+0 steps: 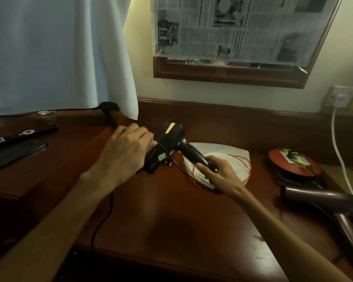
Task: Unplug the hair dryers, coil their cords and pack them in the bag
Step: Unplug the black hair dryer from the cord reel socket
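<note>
1. Two bare forearms reach in from the bottom edge, nearest the camera, over a dark wooden desk (171,216).
2. Far left on the desk lie a black remote control (22,135) and, just in front of it, a dark phone (14,154) lying flat.
3. Above them hangs a pale curtain (59,53), its lower corner ending just behind the left hand.
4. The left hand (123,151) has its fingers curled against the back end of a black hair dryer (167,145) — how firmly it grips is hard to tell, as the hand is blurred.
5. A black cord (102,218) runs from under the left wrist down toward the desk's front edge; another loop of cord crosses the dryer's body.
6. The dryer sits near the middle of the desk, its handle slanting down to the right.
7. The right hand (218,171) is closed around the end of that handle, thumb on top.
8. Under and behind the right hand lies a white drawstring bag (232,157) with a red cord, flat on the desk.
9. Farther right stands a red cable reel (293,163), and in front of it a second, brown hair dryer (324,202) lies on its side.
10. On the wall — a wooden-framed mirror (232,76) covered with newspaper, and a socket (341,98) with a white cable at far right.
</note>
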